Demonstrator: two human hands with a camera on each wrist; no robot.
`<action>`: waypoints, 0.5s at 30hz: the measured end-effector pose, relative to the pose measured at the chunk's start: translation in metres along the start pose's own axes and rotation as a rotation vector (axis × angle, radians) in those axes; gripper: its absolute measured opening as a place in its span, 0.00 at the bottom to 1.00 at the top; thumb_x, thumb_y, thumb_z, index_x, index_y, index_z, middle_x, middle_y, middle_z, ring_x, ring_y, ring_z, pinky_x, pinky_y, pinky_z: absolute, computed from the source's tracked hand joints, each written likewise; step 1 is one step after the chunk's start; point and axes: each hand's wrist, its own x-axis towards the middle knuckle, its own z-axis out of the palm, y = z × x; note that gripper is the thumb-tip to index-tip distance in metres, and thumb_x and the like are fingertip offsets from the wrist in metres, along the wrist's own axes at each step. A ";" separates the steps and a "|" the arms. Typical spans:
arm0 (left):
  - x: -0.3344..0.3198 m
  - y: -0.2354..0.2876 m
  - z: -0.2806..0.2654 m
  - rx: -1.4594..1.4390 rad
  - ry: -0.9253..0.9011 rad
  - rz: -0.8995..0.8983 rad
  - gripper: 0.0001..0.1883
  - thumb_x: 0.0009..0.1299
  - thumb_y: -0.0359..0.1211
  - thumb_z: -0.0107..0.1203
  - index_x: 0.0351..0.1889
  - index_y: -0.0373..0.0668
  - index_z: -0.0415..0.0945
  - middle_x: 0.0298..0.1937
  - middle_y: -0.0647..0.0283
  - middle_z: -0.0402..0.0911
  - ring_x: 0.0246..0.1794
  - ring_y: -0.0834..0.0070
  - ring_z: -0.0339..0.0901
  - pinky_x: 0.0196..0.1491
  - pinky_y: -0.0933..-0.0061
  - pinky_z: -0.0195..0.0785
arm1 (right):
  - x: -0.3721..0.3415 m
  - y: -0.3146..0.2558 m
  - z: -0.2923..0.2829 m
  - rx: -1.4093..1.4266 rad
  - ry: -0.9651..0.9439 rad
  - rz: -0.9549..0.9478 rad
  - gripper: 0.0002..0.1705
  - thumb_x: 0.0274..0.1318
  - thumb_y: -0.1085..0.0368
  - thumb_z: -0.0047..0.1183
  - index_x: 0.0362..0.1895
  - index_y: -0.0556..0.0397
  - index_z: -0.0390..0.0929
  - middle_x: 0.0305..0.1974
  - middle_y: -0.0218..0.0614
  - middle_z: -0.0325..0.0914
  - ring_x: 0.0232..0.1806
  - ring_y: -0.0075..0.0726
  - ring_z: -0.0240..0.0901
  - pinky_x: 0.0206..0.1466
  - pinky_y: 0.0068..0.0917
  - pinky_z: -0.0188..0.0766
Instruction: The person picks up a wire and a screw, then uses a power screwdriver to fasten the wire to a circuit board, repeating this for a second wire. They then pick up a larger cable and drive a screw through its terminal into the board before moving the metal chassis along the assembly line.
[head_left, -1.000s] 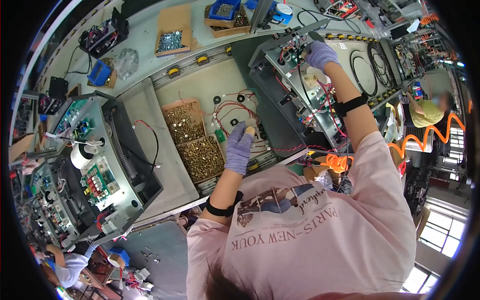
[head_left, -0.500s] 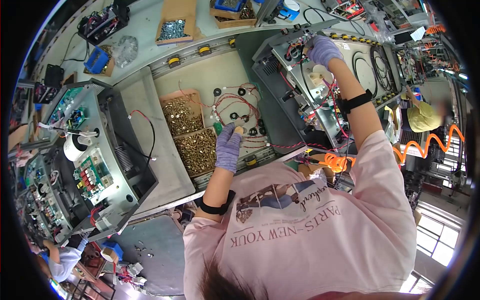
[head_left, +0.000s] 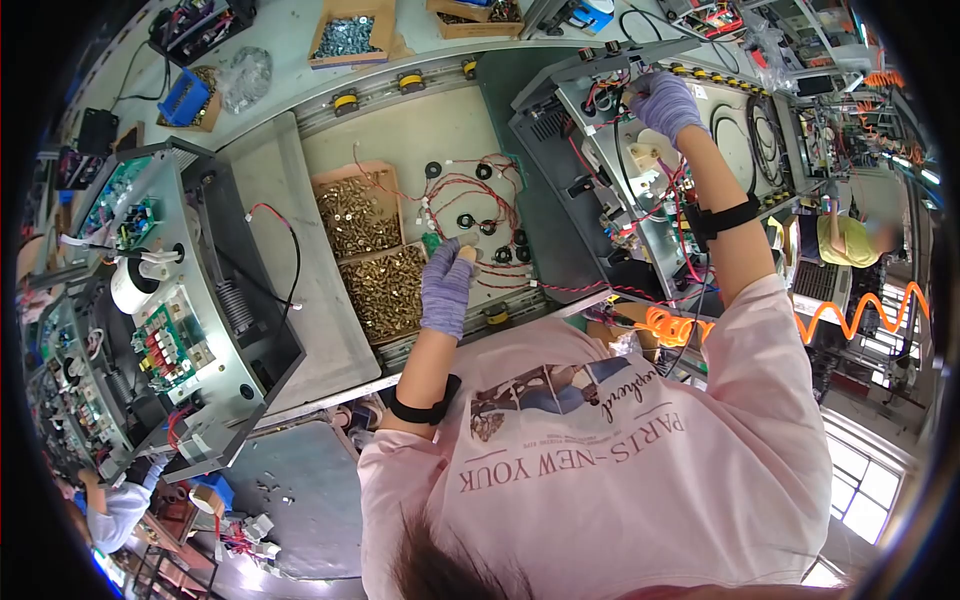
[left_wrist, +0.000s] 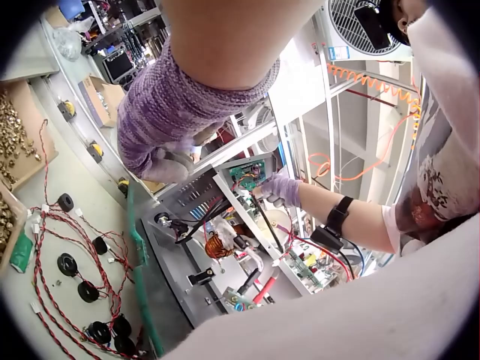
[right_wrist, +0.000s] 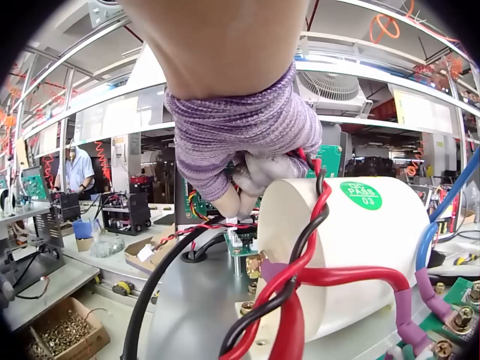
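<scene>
White plug [right_wrist: 238,222] — where's it rn?

On a small green PCB [right_wrist: 241,244], far end of the dark gray chassis [head_left: 555,165]. R hand [head_left: 665,103] has it pinched, fingertips close tog. and pointing down.

What's nearest to that?

Big white cylinder [right_wrist: 375,247] w/ a round green QC PASS sticker [right_wrist: 361,196]. Twisted red/black cable [right_wrist: 319,214] crosses in front of it in the R wrist cam. Black cable [right_wrist: 150,292] curves past on the other side.

And L hand?

L hand [head_left: 446,293] is over the bench, btwn the brass screws [head_left: 383,295] and the chassis. Fingers loosely bent, fairly narrow. Nothing visible in them — can't tell abt the hidden side.

What's around it?

Red/black wires [head_left: 430,205] in loose loops, w/ black rings [head_left: 433,170] scattered among them. Small green pack [left_wrist: 21,253] by the screws, which sit in two side-by-side cardboard sections.

Further out?

2nd chassis [head_left: 210,310] off to the left, w/ its own white cylinder and boards. Up top: blue bin [head_left: 184,98], clear plastic bag [head_left: 245,80], box of silver screws [head_left: 348,37]. Far right, orange coiled hose [head_left: 870,310] and a person in a yellow top [head_left: 850,238].
</scene>
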 end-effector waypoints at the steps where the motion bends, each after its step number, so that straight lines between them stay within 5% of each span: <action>1: 0.001 -0.001 0.001 0.000 -0.004 0.001 0.11 0.66 0.32 0.47 0.44 0.43 0.74 0.33 0.68 0.77 0.24 0.86 0.68 0.26 0.87 0.63 | 0.001 0.000 -0.001 -0.002 -0.028 0.005 0.18 0.38 0.54 0.58 0.34 0.50 0.80 0.28 0.45 0.76 0.31 0.46 0.73 0.39 0.32 0.69; 9: 0.007 -0.003 0.003 -0.027 0.027 -0.026 0.10 0.66 0.32 0.47 0.44 0.43 0.74 0.32 0.68 0.77 0.23 0.87 0.67 0.26 0.88 0.61 | 0.008 -0.001 0.005 0.042 -0.065 0.059 0.17 0.36 0.56 0.59 0.32 0.51 0.80 0.28 0.44 0.77 0.31 0.45 0.74 0.39 0.31 0.69; 15: 0.014 -0.007 0.020 -0.002 0.067 -0.016 0.10 0.66 0.33 0.48 0.43 0.42 0.75 0.32 0.68 0.77 0.23 0.87 0.67 0.25 0.87 0.62 | 0.013 -0.005 0.012 -0.042 -0.045 0.186 0.23 0.36 0.56 0.57 0.39 0.53 0.76 0.37 0.46 0.76 0.42 0.46 0.73 0.46 0.33 0.69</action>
